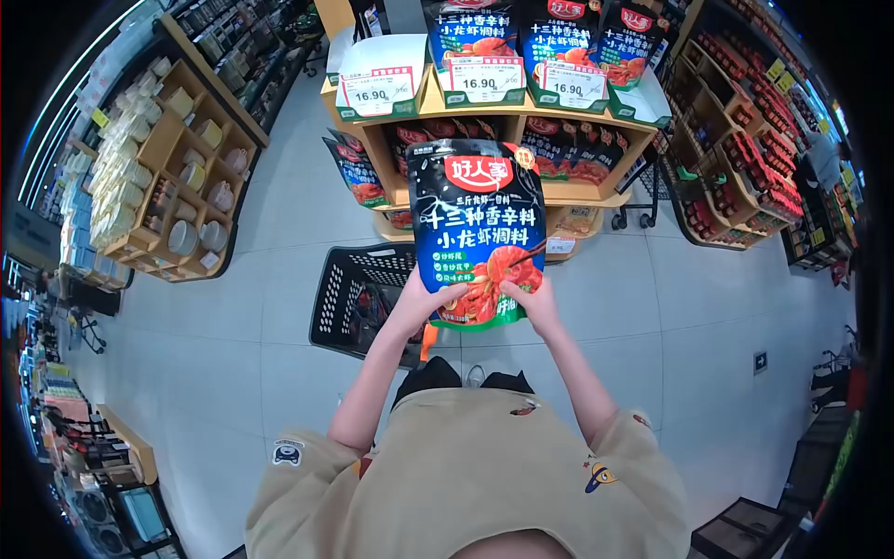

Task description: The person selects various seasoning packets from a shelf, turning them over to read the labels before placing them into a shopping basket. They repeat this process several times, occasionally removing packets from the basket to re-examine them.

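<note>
Black-and-blue pouch (478,210) held up before the body, between the person and the wooden display stand (579,193); printed front turned to the camera. Its lower left side is grasped by the left hand (427,303), its lower right side by the right hand (532,304); a thumb is laid on the front from each side, while the fingers behind are hidden. The step in hand is judged to be a holding-up for inspection, the print being left uncovered for the most part. Similar pouches (562,42) are stood on the stand's top, behind price cards (484,81). Below and to the left, a black basket (327,303) is seen, dark contents inside, not clearly made out. For any next move, an even two-sided grip is called for, lest the pouch be tipped.
</note>
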{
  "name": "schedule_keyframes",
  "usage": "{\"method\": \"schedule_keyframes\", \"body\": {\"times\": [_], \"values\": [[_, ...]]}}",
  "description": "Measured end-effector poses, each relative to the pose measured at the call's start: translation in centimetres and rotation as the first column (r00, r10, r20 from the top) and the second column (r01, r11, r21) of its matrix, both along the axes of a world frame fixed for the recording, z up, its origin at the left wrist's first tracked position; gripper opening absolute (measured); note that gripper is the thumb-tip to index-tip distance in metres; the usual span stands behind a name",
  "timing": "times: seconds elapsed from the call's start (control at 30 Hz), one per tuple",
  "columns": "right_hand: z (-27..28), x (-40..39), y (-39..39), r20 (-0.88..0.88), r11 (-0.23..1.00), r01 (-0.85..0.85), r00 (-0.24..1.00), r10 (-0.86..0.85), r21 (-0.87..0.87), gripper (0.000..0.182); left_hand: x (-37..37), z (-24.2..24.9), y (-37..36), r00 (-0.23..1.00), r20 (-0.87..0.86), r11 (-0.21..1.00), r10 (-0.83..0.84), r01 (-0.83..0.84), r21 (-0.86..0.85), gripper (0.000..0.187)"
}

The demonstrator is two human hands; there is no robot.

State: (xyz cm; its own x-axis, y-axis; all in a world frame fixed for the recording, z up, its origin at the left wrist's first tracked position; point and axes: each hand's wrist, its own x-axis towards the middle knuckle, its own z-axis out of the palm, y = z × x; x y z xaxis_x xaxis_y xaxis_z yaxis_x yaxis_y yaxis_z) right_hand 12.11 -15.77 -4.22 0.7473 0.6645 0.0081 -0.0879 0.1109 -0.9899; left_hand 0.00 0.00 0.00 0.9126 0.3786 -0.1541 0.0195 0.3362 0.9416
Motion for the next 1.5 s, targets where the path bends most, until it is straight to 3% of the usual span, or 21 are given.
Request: {"method": "schedule_keyframes", "body": {"times": [0.07, 0.1, 0.2, 0.43, 0.53, 0.57, 0.6, 0.73, 0.83, 0.97, 1.03, 1.1, 1.17, 1.2, 1.23, 1.27, 1.3, 1.33, 1.37, 1.43, 1.5], "values": [[0.8, 0.3, 0.2, -0.005, 0.999, -0.011, 1.0, 0.01, -0.037, 0.025, 0.6, 0.5, 0.4, 0.999, -0.018, 0.997, 0.044, -0.043, 0.06, 0.057], [0.7, -0.7, -2.0, 0.002, 0.995, -0.006, 1.0, 0.006, -0.095, 0.025, -0.3, -0.9, -1.4, 1.0, -0.001, 1.0, 0.027, -0.027, 0.011, 0.054], [1.8, -0.2, 0.9, 0.057, 0.999, 0.014, 0.998, -0.012, -0.028, 0.025, 0.5, -0.2, 1.5, 0.999, 0.03, 0.998, 0.033, -0.035, 0.046, 0.049], [2.4, 0.2, 1.7, 0.08, 0.995, -0.015, 0.997, 0.023, -0.097, 0.028, 0.3, 0.4, 2.5, 0.998, 0.064, 0.995, 0.026, -0.032, 0.094, 0.042], [3.7, 1.4, 2.1, 0.021, 0.979, -0.132, 0.99, 0.137, -0.152, 0.034, 0.6, 0.0, 3.5, 0.992, 0.101, 0.997, 0.078, -0.075, -0.035, 0.038], [4.1, 2.1, 2.5, -0.087, 0.955, -0.242, 0.969, 0.23, -0.173, 0.037, 0.6, 0.1, 4.0, 0.991, 0.108, 0.997, 0.075, -0.072, -0.034, 0.038], [4.8, 2.6, 3.1, -0.196, 0.919, -0.351, 0.928, 0.316, -0.18, 0.041, 0.7, 0.2, 4.6, 0.995, 0.073, 0.988, 0.072, -0.062, -0.141, 0.037], [7.6, 3.8, 5.4, -0.36, 0.914, -0.359, 0.892, 0.275, -0.191, 0.045, 0.9, 0.2, 6.8, 0.998, 0.062, 0.93, 0.014, 0.01, -0.368, 0.037], [9.5, 3.2, 6.6, -0.301, 0.918, -0.351, 0.909, 0.287, -0.184, 0.042, 0.8, -0.4, 7.7, 0.994, 0.109, 0.885, -0.024, 0.071, -0.46, 0.038], [10.8, 1.4, 8.1, -0.073, 0.939, -0.295, 0.955, 0.287, -0.175, 0.037, 1.2, -0.7, 8.6, 0.991, 0.111, 0.894, 0.078, -0.02, -0.447, 0.029], [13.0, -0.8, 8.4, -0.026, 0.937, -0.25, 0.968, 0.251, -0.243, 0.039, 2.1, -1.0, 8.9, 0.955, 0.112, 0.957, 0.275, -0.26, -0.129, 0.023], [13.5, -2.6, 9.1, 0.043, 0.934, -0.288, 0.952, 0.303, -0.212, 0.042, 3.0, -0.9, 9.3, 0.935, 0.163, 0.946, 0.314, -0.295, -0.132, 0.019], [14.1, -3.6, 9.7, 0.092, 0.911, -0.321, 0.931, 0.354, -0.261, 0.043, 3.6, -1.7, 9.9, 0.953, 0.279, 0.954, 0.115, -0.028, -0.3, 0.023], [14.2, -4.1, 10.0, 0.284, 0.909, -0.323, 0.874, 0.394, -0.264, 0.045, 3.7, -3.7, 10.4, 0.982, 0.185, 0.845, -0.027, 0.121, -0.521, 0.031], [14.1, -4.5, 10.4, 0.462, 0.906, -0.33, 0.781, 0.421, -0.266, 0.048, 3.9, -2.2, 9.5, 0.947, 0.321, 0.687, 0.015, 0.223, -0.691, 0.041], [13.6, -4.8, 10.8, 0.446, 0.897, -0.352, 0.78, 0.439, -0.268, 0.048, 3.9, -0.6, 8.1, 0.95, 0.281, 0.629, 0.138, 0.136, -0.766, 0.041], [13.1, -5.2, 11.1, 0.622, 0.895, -0.273, 0.646, 0.442, -0.353, 0.051, 3.8, 2.9, 6.4, 0.939, 0.228, 0.557, 0.256, 0.049, -0.829, 0.041], [12.6, -5.6, 11.4, 0.76, 0.894, -0.179, 0.475, 0.443, -0.41, 0.054, 5.3, -0.5, 6.6, 0.907, 0.41, 0.372, 0.101, 0.348, -0.861, 0.04], [12.2, -5.9, 11.5, 0.748, 0.889, -0.206, 0.483, 0.455, -0.408, 0.054, 6.8, -3.7, 7.0, 0.799, 0.601, 0.133, -0.004, 0.596, -0.791, 0.039], [11.4, -6.1, 11.6, 0.834, 0.906, -0.024, 0.382, 0.398, -0.422, 0.059, 7.8, -1.4, 5.5, 0.808, 0.589, -0.046, 0.03, 0.589, -0.806, 0.033], [10.1, -5.1, 11.4, 0.825, 0.916, -0.046, 0.418, 0.38, -0.399, 0.062, 8.6, -0.5, 4.5, 0.859, 0.503, -0.076, 0.097, 0.511, -0.856, 0.031]]}}
